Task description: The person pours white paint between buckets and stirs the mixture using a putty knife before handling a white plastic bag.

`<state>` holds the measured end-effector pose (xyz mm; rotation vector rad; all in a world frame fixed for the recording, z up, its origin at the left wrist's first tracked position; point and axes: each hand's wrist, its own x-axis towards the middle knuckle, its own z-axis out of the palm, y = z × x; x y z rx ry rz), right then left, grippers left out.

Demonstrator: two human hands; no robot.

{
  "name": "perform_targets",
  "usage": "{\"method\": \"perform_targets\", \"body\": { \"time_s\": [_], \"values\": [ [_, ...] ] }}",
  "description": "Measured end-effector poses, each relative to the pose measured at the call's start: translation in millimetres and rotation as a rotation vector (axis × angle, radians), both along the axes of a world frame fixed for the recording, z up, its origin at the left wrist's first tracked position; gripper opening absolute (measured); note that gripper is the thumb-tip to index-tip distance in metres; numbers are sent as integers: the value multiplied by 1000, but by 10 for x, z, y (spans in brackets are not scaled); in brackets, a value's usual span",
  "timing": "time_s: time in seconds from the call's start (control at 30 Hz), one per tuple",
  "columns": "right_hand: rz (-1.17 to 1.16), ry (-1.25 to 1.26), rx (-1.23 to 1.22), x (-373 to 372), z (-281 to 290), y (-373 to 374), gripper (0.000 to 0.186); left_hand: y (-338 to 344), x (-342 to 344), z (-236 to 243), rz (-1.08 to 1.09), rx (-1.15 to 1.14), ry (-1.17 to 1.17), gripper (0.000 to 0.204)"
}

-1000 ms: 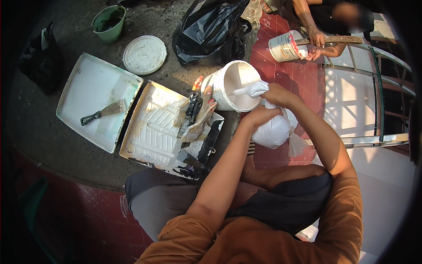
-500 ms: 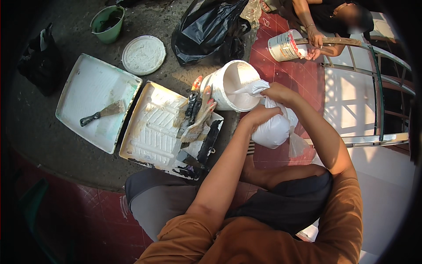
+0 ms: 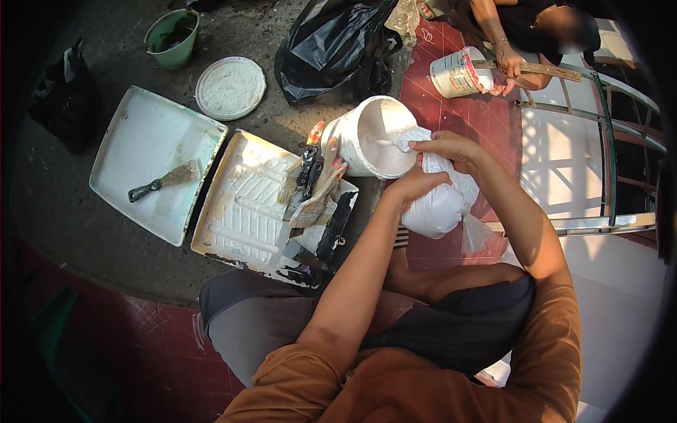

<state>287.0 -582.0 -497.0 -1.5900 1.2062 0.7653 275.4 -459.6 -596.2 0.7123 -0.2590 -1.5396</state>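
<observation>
A plastic bag filled with something white (image 3: 434, 213) leans toward a white bucket (image 3: 337, 144) lying tipped on its side toward me. Wrapped around the bag's body from the near side is my left hand (image 3: 421, 189). My right hand (image 3: 455, 149) pinches the bag's gathered neck, its thumb and fingers at the bucket's rim. From the neck a thin white strand reaches into the bucket, where pale white material coats the wall. Several used paintbrushes (image 3: 314, 204) and a black-handled tool (image 3: 308, 169) lean against the bucket's near side.
Left of the bucket lie a ridged paint tray (image 3: 243, 218) and a white tray (image 3: 134, 151) holding a scraper (image 3: 166, 181). Beyond are a coated lid (image 3: 230, 88), a green pail (image 3: 173, 42) and a black plastic bag (image 3: 335, 56). Another person holds a stick over a paint can (image 3: 451, 74).
My right hand has shifted its grip on the bag's neck, its fingers now stretched toward the bucket. The neck has narrowed inside the rim. The other person's stick has slid slightly left.
</observation>
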Motion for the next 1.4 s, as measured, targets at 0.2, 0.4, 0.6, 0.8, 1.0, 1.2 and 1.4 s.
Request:
{"method": "perform_targets", "body": {
  "time_s": [0.2, 0.4, 0.6, 0.8, 1.0, 1.2, 1.4],
  "values": [
    [32, -204, -191, -52, -135, 76, 62, 131, 108, 165, 4, -26, 3, 51],
    [172, -310, -370, -52, -216, 126, 53, 139, 125, 152, -26, 23, 47, 48],
    [254, -372, -435, -118, -305, 60, 48, 118, 99, 159, -5, 18, 25, 47],
    [288, -375, -509, -161, -344, 34, 40, 116, 105, 172, -55, 41, 22, 45],
    [290, -332, -545, -156, -288, 57, 30, 91, 89, 149, -20, 34, 20, 44],
    [264, -313, -558, -172, -299, 41, 28, 84, 70, 133, -23, 49, 43, 43],
    [-40, -317, -343, -145, -238, 1, 28, 97, 83, 198, -59, 22, 32, 48]
  ]
}}
